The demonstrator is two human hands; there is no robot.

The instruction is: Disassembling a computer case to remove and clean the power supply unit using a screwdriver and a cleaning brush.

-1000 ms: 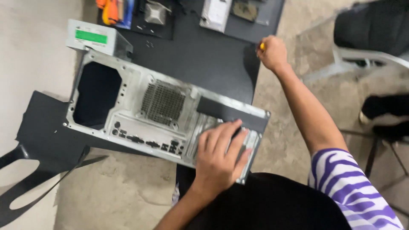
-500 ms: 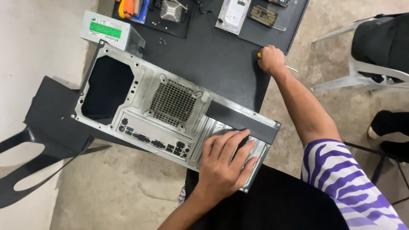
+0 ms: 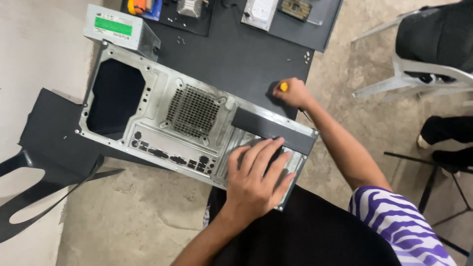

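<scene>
A grey metal computer case (image 3: 148, 106) stands on the floor with its rear panel facing up, showing a fan grille (image 3: 193, 111), a port cut-out row and a large empty opening. My left hand (image 3: 258, 175) lies flat on the expansion-slot end of the case, fingers spread. My right hand (image 3: 294, 92) is closed around a yellow-handled screwdriver (image 3: 284, 87) at the far side of the case, beside the dark side panel (image 3: 231, 56) lying on the floor.
A power supply unit (image 3: 120, 30) with a green label sits behind the case. Circuit boards and small parts lie on a dark panel at the top. A black sheet (image 3: 47, 143) lies left. A white plastic chair (image 3: 428, 54) stands right.
My right hand with the screwdriver has drawn in from the far edge of the dark panel toward the case. The view has shifted; my left hand stays on the case.
</scene>
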